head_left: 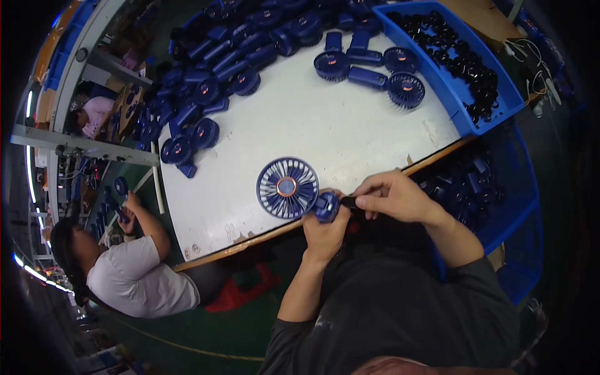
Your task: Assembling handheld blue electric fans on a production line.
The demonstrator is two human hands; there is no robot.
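Note:
A dark blue handheld fan (299,164) with a round slatted guard and a copper-coloured ring at its hub is in my left hand (325,232). My left fingers wrap round its handle, over the table's near edge. From the right comes my right hand (400,199), thumb and fingers pinched on a small black piece (349,202). That piece is at the end of the fan's handle; whether it is fitted into it I cannot tell. My fingers hide part of both.
Many blue fans (206,92) lie heaped along the white table's (281,119) far and left sides. A blue bin (473,119) of small black parts stands at the far right; a blue crate (528,240) holding blue fan parts is below it. A co-worker (134,275) sits at the left, holding a fan.

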